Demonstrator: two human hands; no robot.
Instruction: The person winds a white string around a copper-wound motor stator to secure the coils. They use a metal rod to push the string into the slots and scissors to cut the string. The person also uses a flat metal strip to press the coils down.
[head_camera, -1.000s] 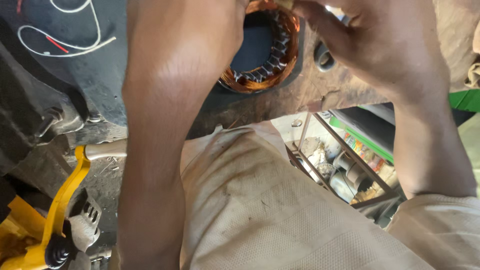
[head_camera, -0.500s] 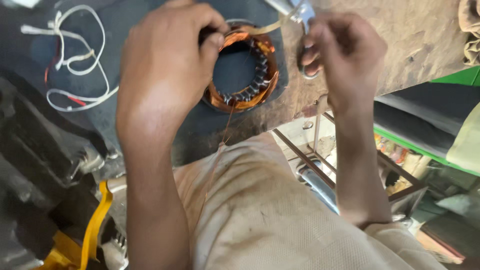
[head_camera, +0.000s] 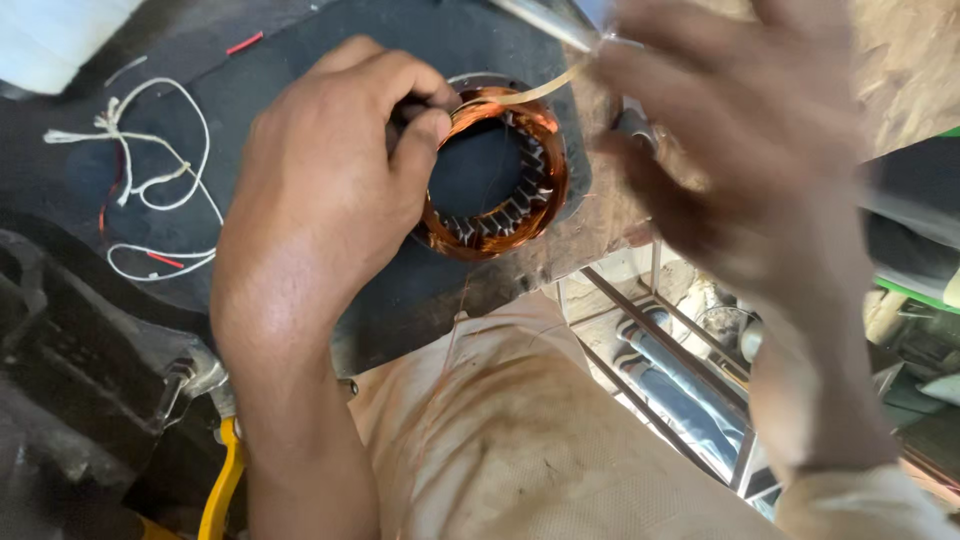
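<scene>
Head view: one copper-wound stator (head_camera: 495, 175) lies on a dark mat (head_camera: 400, 40), the left hand (head_camera: 320, 190) pinching its rim; the blurred right hand (head_camera: 740, 150) grips scissors (head_camera: 545, 20) (one pair) beside two white cords (head_camera: 160, 185).

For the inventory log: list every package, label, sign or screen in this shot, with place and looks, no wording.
None can be made out. The left hand grips a copper-wound stator ring on a dark mat; the blurred right hand holds a metal tool beside it. White string lies at left.
</scene>
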